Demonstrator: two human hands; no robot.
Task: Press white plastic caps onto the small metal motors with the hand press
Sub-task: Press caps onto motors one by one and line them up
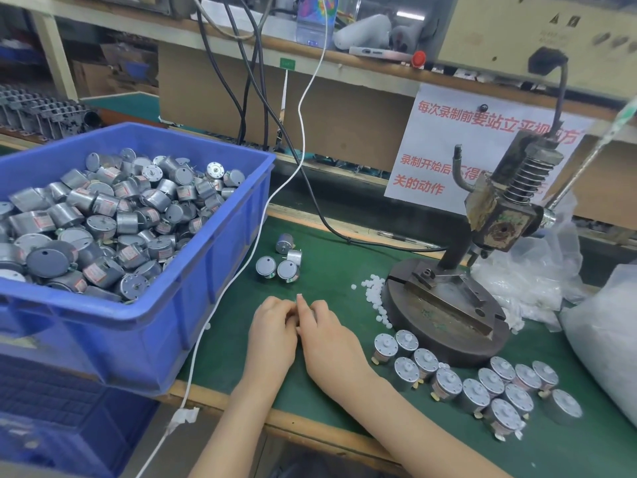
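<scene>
My left hand [274,331] and my right hand [324,334] meet on the green mat [327,270], fingers curled together around something small that they hide. Several bare metal motors [283,261] lie just beyond my hands. Loose white plastic caps [374,294] are scattered at the left foot of the hand press [444,305], whose round base and ram stand to the right. Several motors with white caps on them [482,388] stand in a cluster at the front right. A blue bin [179,315] heaped with motors fills the left.
A white cable [241,270] runs down across the mat past the bin's corner. Black cables hang from the shelf behind. Clear plastic bags [537,277] lie to the right of the press, and a paper sign hangs behind it.
</scene>
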